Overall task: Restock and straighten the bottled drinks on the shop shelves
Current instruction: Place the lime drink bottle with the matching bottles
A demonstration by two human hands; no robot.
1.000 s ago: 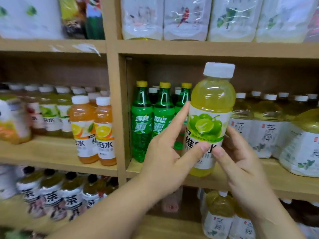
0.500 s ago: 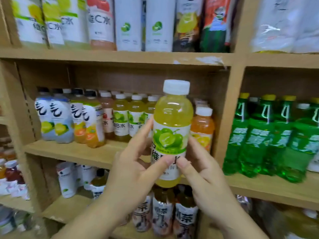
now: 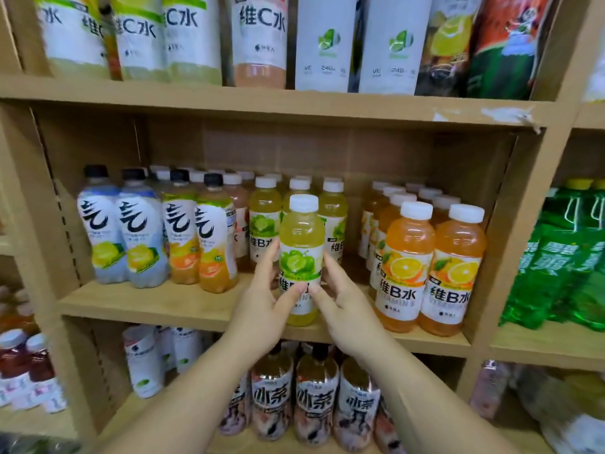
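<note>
A yellow-green lime drink bottle (image 3: 302, 244) with a white cap stands upright at the front of the middle shelf (image 3: 183, 306). My left hand (image 3: 265, 303) holds its left side, thumb across the label. My right hand (image 3: 340, 299) holds the right side, thumb meeting the left one on the label. Behind it stand matching lime bottles (image 3: 264, 221) in rows. The bottle's base is at the shelf board; whether it rests on it I cannot tell.
Orange drink bottles (image 3: 406, 267) stand to the right, black-capped bottles (image 3: 140, 231) to the left. Green soda bottles (image 3: 569, 257) fill the neighbouring bay past the upright post (image 3: 517, 224). Tea bottles (image 3: 316, 398) sit on the shelf below, tall white-labelled bottles (image 3: 324, 44) above.
The view and both hands swung left from the green soda bay to this bay. The lime bottle went forward and down, from held up in the air to the shelf front among matching bottles.
</note>
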